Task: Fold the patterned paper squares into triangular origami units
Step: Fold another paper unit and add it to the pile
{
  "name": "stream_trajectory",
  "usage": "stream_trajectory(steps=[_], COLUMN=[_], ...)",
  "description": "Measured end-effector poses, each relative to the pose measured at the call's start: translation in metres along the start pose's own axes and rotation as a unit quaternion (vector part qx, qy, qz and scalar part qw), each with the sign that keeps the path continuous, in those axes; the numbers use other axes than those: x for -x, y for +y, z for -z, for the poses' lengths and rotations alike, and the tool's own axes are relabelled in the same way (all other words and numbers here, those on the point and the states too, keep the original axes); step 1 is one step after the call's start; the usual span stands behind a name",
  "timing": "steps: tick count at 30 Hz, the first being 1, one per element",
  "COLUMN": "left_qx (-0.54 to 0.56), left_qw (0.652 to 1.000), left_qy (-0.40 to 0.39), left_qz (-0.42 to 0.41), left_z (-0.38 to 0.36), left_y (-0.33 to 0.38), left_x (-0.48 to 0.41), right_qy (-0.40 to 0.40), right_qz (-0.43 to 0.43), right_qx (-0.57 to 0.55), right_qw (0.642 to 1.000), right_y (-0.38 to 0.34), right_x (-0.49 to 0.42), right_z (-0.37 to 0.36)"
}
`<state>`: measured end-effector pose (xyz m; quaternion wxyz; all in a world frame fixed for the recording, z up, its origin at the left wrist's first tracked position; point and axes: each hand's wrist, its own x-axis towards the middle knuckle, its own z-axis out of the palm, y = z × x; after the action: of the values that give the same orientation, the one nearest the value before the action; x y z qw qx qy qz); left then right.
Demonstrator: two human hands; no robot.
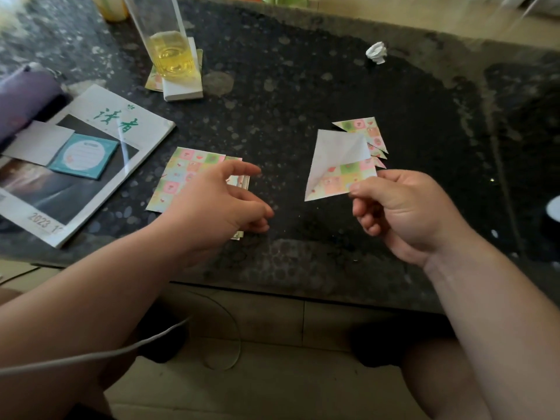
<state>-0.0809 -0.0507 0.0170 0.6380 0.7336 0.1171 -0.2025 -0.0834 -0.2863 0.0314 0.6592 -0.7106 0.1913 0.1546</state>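
She's mid-fold on 1 sheet. Her right hand (403, 207) pinches the half-folded sheet (339, 165) by its lower right edge between thumb and forefinger, the other fingers curled loosely under, and holds it up off the table (303, 86). Most of its white back faces us, with a patterned flap turned up along the bottom. From here I can't quite tell whether that is 1 crease or 2.

Her left hand (224, 201) hangs over the stack of patterned squares (181, 174) on her left, fingers relaxed and spread a little, gripping nothing. It looks free to come across and help.

Behind the raised sheet, just beyond it on the table, lies a small pile of finished triangles (366, 128), fanned so their points show. I'd say a few units are done, several squares are waiting, and this one is somewhere in the middle.

The next move, I reckon, needs both hands. The left should take the sheet's free corner, bring it over to meet the opposite edge, and a fingertip should then run along the fold to set it. The paper is thin and held by 1 edge only, so it will flop unless it is steadied or laid flat first.

A glass (171, 53) of yellow drink stands well back, and a magazine (91, 159) lies further left.
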Motion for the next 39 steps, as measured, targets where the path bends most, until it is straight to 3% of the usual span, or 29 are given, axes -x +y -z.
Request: stream_trajectory(steps=[3, 6, 9, 16, 22, 29, 33, 39], left_qx=[0.057, 0.138, 0.157, 0.118, 0.061, 0.027, 0.133, 0.171], left_qw=[0.998, 0.984, 0.977, 0.993, 0.998, 0.999, 0.991, 0.983], left_qy=[-0.006, -0.084, -0.134, -0.024, 0.026, -0.005, -0.024, -0.063], left_qz=[0.031, 0.078, 0.045, -0.005, -0.021, -0.041, -0.015, 0.027], left_z=[-0.001, -0.009, -0.018, -0.025, -0.029, -0.032, -0.033, -0.032], left_y=[-0.003, -0.003, 0.000, 0.001, -0.007, -0.004, -0.001, -0.002], left_x=[0.000, 0.001, 0.003, -0.002, -0.002, 0.003, 0.004, 0.002], right_qy=[-0.041, -0.063, -0.064, -0.053, -0.030, 0.039, 0.041, 0.024], right_qz=[-0.009, -0.014, -0.014, -0.006, 0.016, 0.011, -0.008, -0.009], right_qx=[0.002, 0.016, 0.031, 0.048, 0.015, 0.023, 0.002, -0.014], right_qw=[0.999, 0.998, 0.997, 0.997, 0.999, 0.999, 0.999, 1.000], right_y=[0.004, 0.007, 0.007, 0.011, 0.024, 0.027, 0.024, 0.019], right_x=[0.003, 0.004, 0.004, 0.005, 0.011, 0.009, 0.007, 0.008], right_z=[-0.003, -0.011, -0.017, -0.022, -0.041, -0.051, -0.048, -0.045])
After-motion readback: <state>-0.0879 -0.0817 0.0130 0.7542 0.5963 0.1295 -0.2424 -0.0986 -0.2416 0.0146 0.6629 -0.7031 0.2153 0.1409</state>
